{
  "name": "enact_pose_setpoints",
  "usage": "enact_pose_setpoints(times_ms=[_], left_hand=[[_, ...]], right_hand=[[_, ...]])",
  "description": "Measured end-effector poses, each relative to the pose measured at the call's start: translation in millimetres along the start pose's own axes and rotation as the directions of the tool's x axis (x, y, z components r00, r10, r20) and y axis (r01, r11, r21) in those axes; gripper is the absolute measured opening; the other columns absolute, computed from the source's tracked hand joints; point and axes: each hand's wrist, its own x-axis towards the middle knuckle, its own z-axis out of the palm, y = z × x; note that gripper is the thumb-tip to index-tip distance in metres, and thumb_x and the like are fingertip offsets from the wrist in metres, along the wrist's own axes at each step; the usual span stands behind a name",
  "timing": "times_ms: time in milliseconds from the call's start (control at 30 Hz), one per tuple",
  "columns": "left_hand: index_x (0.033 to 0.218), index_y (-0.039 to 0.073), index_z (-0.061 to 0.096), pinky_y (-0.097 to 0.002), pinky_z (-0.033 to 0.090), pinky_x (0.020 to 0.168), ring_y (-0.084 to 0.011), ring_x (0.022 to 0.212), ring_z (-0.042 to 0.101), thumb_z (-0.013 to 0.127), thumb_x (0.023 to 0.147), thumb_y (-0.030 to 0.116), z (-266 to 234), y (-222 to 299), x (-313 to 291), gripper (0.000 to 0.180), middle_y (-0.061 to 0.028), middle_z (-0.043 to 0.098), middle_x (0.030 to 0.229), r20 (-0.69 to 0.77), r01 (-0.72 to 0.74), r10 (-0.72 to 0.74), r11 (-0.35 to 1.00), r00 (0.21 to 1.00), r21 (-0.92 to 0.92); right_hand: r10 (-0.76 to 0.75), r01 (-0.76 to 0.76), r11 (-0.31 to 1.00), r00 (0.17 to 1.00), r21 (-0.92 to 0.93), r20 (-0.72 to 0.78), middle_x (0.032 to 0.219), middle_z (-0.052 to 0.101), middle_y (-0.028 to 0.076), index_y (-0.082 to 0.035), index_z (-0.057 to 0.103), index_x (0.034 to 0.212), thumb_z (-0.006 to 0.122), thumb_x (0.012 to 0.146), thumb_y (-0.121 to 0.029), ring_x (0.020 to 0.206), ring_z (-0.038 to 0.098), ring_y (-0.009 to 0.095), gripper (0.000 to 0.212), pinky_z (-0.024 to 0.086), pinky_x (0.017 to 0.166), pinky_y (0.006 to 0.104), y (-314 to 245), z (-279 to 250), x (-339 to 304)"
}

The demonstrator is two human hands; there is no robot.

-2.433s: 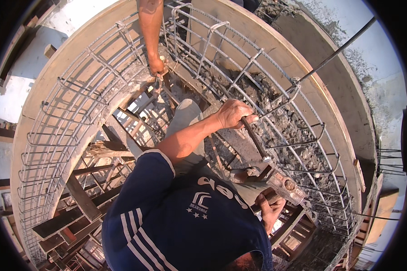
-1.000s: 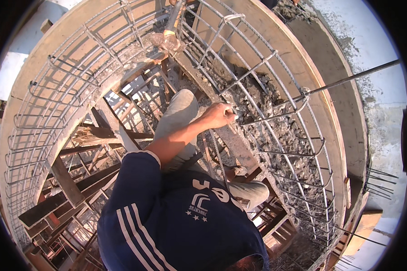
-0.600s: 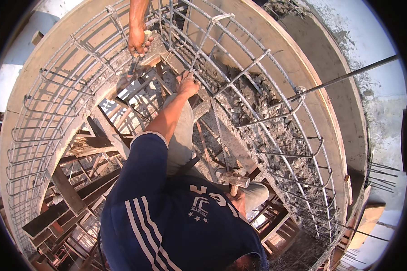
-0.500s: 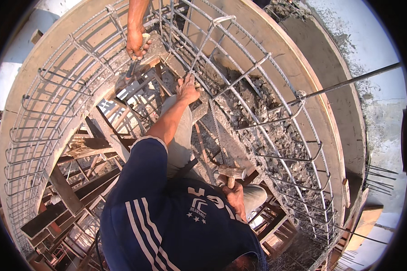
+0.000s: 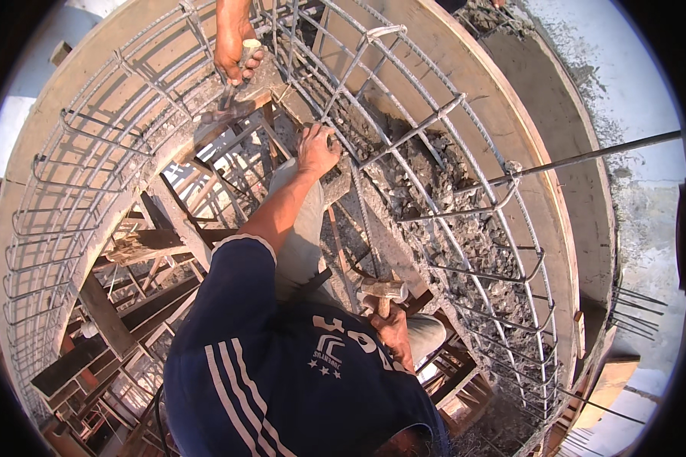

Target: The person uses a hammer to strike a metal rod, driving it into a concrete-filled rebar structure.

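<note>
Down near the bottom, the person's dark blue shirt with white stripes [image 5: 282, 381] fills the view; just past it, the right hand [image 5: 395, 335] is closed around the wooden handle of a hammer [image 5: 382, 292]; the hammer's metal head points up and away from the shirt, above wooden planks [image 5: 122, 320] and beside grey trousers [image 5: 305, 228]; a little farther, the left arm stretches out straight, and the left hand [image 5: 317, 149] is curled tight around a steel bar of the round cage [image 5: 404, 137]; this cage of bent steel bars runs in a big ring all around the person; lumpy grey concrete [image 5: 450, 206] lies among the bars on the right side, just beside the left hand; a curved wooden wall [image 5: 503, 129] wraps the outside of the ring; farther still, at the top, another person's hand [image 5: 236, 49] comes in from the edge; it grips a small tool with a pale handle, and the tool's end touches the bars; far right, one long thin rod [image 5: 587, 160] sticks out over the wall.
</note>
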Motion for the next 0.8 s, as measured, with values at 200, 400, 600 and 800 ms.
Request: enact_pose_setpoints(times_ms=[200,400,600,800], left_hand=[[0.135,-0.003,0.05,-0.0502,0.025,0.113,-0.0328,0.133,0.039,0.051,0.093,0.049,7,37,27,0.067,-0.0183,0.046,0.138,0.275,-0.319,0.23,0.882,0.933,0.345],[0.142,0.001,0.046,-0.0539,0.02,0.116,-0.0315,0.144,0.033,0.035,0.099,0.058,2,62,45,0.072,-0.0185,0.036,0.155,0.532,-0.289,0.02,0.856,0.847,0.429],[0.122,0.004,0.065,-0.0561,0.026,0.113,-0.0335,0.126,0.054,0.047,0.096,0.058,-26,74,66,0.063,-0.0201,0.06,0.131,0.758,-0.433,0.028,0.835,0.651,0.341],[0.134,0.003,0.055,-0.0515,0.028,0.113,-0.0372,0.126,0.054,0.037,0.096,0.064,5,61,77,0.074,-0.0218,0.06,0.133,0.731,-0.3,-0.086,0.875,0.677,0.38]], right_hand=[[0.061,-0.06,0.989,0.998,-0.139,0.004,0.082,0.062,0.005,0.005,0.063,0.103,0.064,0.076,-0.004,0.074,0.053,0.016,0.029,0.045,0.071,0.0319,-35,11,-5],[-0.008,0.009,0.988,1.0,-0.153,0.007,0.071,0.063,0.008,0.005,0.063,0.09,0.068,0.073,-0.01,0.065,0.052,0.015,0.023,0.046,0.064,0.0351,-32,10,-1],[0.008,-0.009,0.985,1.0,-0.173,-0.006,0.064,0.056,0.01,0.005,0.062,0.085,0.069,0.073,-0.011,0.063,0.048,0.014,0.022,0.045,0.06,0.0351,-13,3,-1],[0.096,-0.098,0.959,0.995,-0.267,-0.021,0.08,0.068,0.023,0.004,0.068,0.096,0.074,0.069,-0.019,0.076,0.068,0.035,0.036,0.052,0.073,0.042,-20,3,3]])
